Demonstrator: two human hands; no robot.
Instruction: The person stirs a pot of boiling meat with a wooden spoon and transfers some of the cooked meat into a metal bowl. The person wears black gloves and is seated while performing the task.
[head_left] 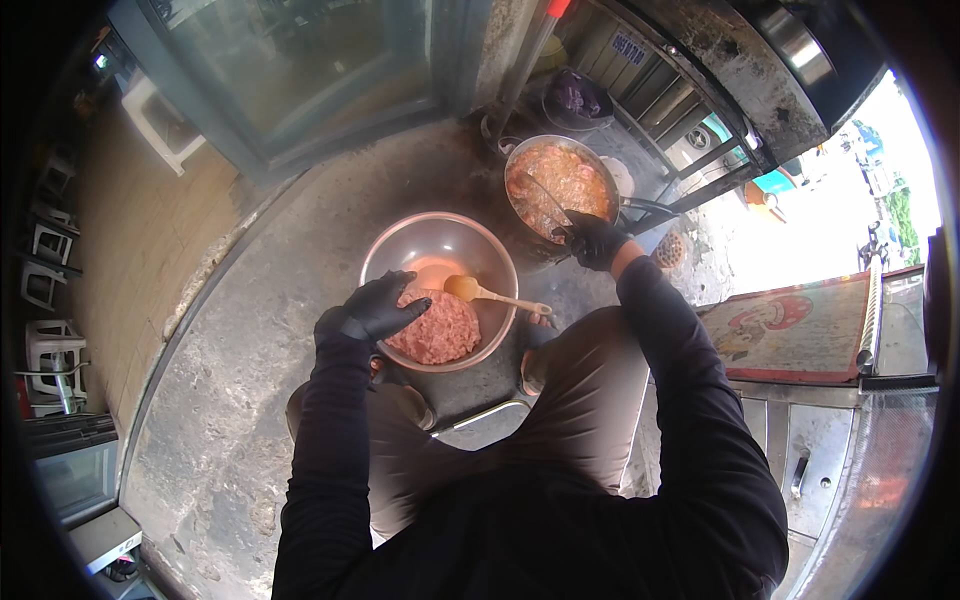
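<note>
Meat [435,332], minced and pink, is heaped in a metal bowl [440,238] set between a person's feet, partly covered by the black-gloved left hand [378,305]. Its thumb is parted from the fingers; with the palm hidden, whether any meat is held cannot be told. A wooden spoon [463,288] is rested over the rim. A thin utensil [548,197], its kind hard to make out, is gripped in the closed right hand [592,241] over a pan [512,206] of food. The street beyond is bleached by glare.
</note>
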